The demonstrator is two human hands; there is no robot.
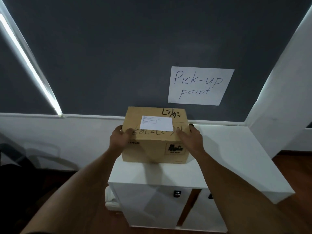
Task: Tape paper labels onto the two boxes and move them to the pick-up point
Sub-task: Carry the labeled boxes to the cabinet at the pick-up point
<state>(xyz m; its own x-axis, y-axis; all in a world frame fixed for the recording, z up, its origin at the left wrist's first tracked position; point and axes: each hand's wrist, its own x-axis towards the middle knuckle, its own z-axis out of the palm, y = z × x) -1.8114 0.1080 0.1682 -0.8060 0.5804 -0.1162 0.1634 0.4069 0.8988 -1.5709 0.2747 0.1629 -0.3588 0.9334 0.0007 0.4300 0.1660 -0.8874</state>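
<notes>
Item: cardboard box [155,137], paper label [156,123] fixed on its top face. Location: white counter [219,166], against the wall below the "Pick-up point" sign [200,86]. Left hand [119,138] and right hand [190,138] clasp opposite sides, thumbs over the top edge, apparently steadying its placement.

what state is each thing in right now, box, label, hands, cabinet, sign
brown cardboard box: closed, resting on the cabinet top against the wall
white paper label: lying flat on the box's top face
left hand: gripping the box's left edge
right hand: gripping the box's right edge
white cabinet: doors shut, box on top
handwritten white paper pick-up point sign: fixed flat on the dark wall above the box
</notes>
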